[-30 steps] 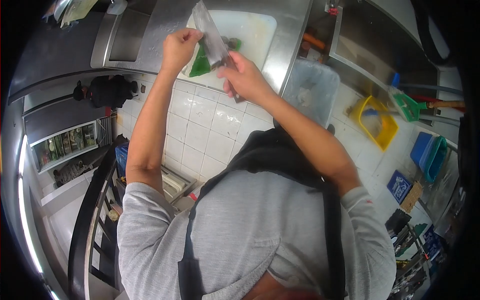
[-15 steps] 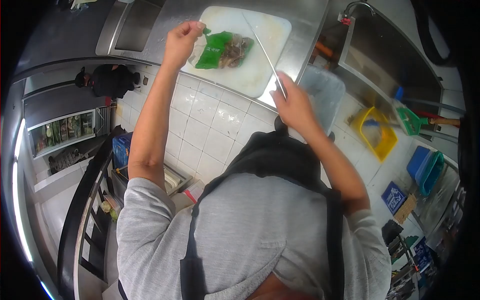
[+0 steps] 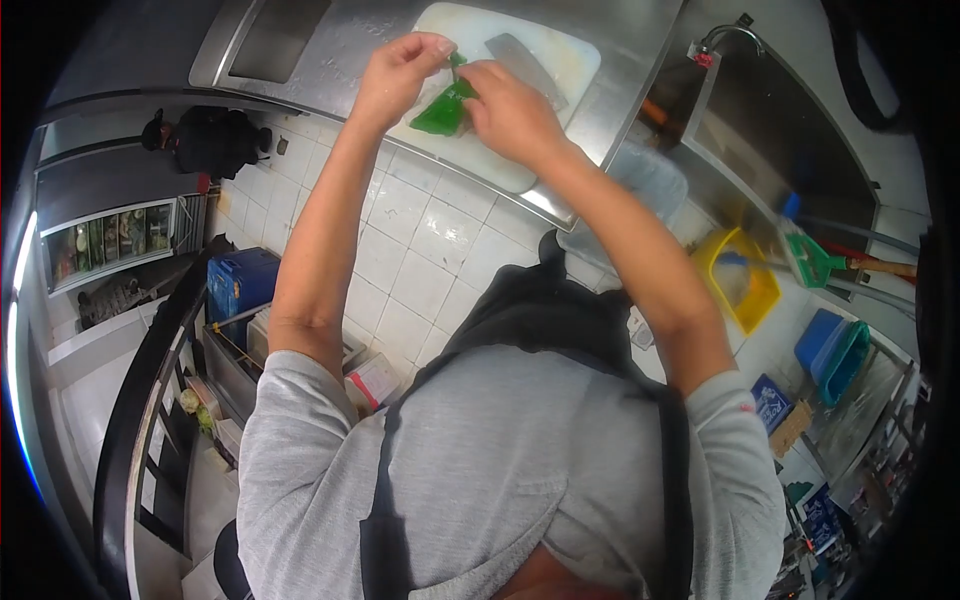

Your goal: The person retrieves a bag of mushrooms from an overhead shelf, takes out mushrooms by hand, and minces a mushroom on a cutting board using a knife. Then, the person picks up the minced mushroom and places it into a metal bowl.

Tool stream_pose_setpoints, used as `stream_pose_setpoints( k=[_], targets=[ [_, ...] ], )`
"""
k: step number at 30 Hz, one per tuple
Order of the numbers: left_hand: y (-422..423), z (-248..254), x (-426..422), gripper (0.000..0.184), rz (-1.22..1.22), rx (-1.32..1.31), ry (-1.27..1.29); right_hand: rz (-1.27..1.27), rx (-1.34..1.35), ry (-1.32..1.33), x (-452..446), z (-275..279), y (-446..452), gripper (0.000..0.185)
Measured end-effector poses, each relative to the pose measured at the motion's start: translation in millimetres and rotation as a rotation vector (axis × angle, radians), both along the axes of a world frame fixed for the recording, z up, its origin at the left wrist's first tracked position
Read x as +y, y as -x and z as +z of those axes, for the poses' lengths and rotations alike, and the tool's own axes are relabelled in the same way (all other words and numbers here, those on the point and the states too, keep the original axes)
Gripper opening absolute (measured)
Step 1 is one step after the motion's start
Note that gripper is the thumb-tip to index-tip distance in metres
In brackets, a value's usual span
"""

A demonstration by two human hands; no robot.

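Observation:
A green plastic packet [image 3: 440, 112] is over the white cutting board [image 3: 575, 60], its brown contents mostly hidden now. My left hand [image 3: 400, 80] is closed, pinching the packet's top corner between thumb and fingertips. Right beside it, my right hand [image 3: 515, 112] is closed on the packet's upper edge, thumb and forefinger together. A wide knife blade [image 3: 527, 68] shows flat against the board just beyond my right hand; its handle is hidden by that hand.
The board rests on a steel counter [image 3: 370, 40]. A sink tap [image 3: 725, 35] is at the right, with a grey plastic tub [image 3: 645, 180] below it. A yellow container [image 3: 738, 280] stands on the tiled floor. Far left, a person in dark clothing [image 3: 215, 140] is apart from me.
My right hand, which held the knife near the board's edge, has moved up and left to the packet. The knife blade now shows flat on the board. My left hand still pinches the packet.

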State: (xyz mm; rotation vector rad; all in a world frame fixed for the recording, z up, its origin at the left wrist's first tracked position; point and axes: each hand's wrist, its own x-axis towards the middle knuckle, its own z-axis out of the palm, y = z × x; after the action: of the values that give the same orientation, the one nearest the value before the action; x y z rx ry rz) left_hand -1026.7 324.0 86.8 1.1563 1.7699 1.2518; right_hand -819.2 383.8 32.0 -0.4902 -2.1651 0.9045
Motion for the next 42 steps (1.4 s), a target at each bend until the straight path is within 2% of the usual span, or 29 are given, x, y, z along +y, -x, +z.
stream_pose_setpoints(
  k=[3,6,8,11,15,17,19,21,22,24,28,31,33,36,37,39,40,42],
  targets=[
    [5.3,-0.1,0.8,0.027,0.026,0.015,-0.018,0.006,-0.126,0.008,-2.8,-6.0,14.5,0.037],
    [6.3,-7.7,-3.4,0.027,0.047,-0.039,-0.005,-0.016,-0.101,0.030,-8.1,-4.7,13.2,0.027],
    [3.6,-14.6,-4.7,0.026,0.059,-0.059,-0.004,-0.002,-0.088,-0.046,-7.1,-3.1,14.3,0.017],
    [2.2,-24.9,-2.2,0.024,0.099,-0.071,-0.009,0.054,-0.025,-0.074,-8.5,-6.3,19.0,0.012],
    [0.1,-31.1,-4.0,0.022,0.166,-0.125,-0.044,0.100,-0.087,0.072,-5.9,-0.3,21.3,0.018],
    [-0.3,-28.3,-5.8,0.026,0.172,-0.131,-0.060,0.113,-0.285,0.318,-7.4,7.6,21.1,0.023],
    [1.0,-24.0,-8.3,0.030,0.176,-0.135,-0.079,0.089,-0.239,0.270,-9.3,-3.3,25.2,0.026],
    [-0.5,-13.5,-18.2,0.045,0.186,0.189,0.108,0.065,-0.191,0.222,-11.2,-9.2,29.1,0.029],
    [-2.3,-9.3,-22.9,0.045,0.183,0.188,0.108,0.068,-0.193,0.189,-12.7,-12.6,30.1,0.030],
    [-2.0,-3.9,-33.9,0.051,0.145,0.391,0.260,0.076,-0.194,0.157,-17.5,-12.2,30.2,0.031],
    [16.5,-9.9,-31.2,0.046,0.061,0.364,0.415,0.114,-0.236,0.109,-29.5,-13.4,32.1,0.029],
    [18.0,-10.5,-31.9,0.039,0.016,0.487,0.461,0.140,-0.253,0.053,-33.8,-18.1,34.2,0.025],
    [19.5,-10.1,-34.4,0.035,-0.119,0.610,0.519,0.149,-0.289,0.018,-34.0,-14.4,33.6,0.023],
    [23.0,-4.5,-42.9,0.031,-0.202,0.571,0.648,0.132,-0.313,-0.054,-31.3,-13.0,29.2,0.018],
    [24.1,-9.1,-44.7,0.031,-0.202,0.572,0.649,0.161,-0.311,-0.097,-30.2,-13.9,28.6,0.017],
    [26.2,-26.0,-50.6,0.024,-0.288,0.873,0.527,0.190,-0.308,-0.140,-32.1,-12.6,28.4,0.017],
    [25.2,-32.4,-51.1,0.024,-0.286,0.873,0.528,0.218,-0.301,-0.162,-36.3,-10.9,27.9,0.017],
    [15.2,-36.9,-49.9,0.021,-0.237,1.213,0.427,0.255,-0.290,-0.186,-43.6,-5.9,23.1,0.018]
  ],
)
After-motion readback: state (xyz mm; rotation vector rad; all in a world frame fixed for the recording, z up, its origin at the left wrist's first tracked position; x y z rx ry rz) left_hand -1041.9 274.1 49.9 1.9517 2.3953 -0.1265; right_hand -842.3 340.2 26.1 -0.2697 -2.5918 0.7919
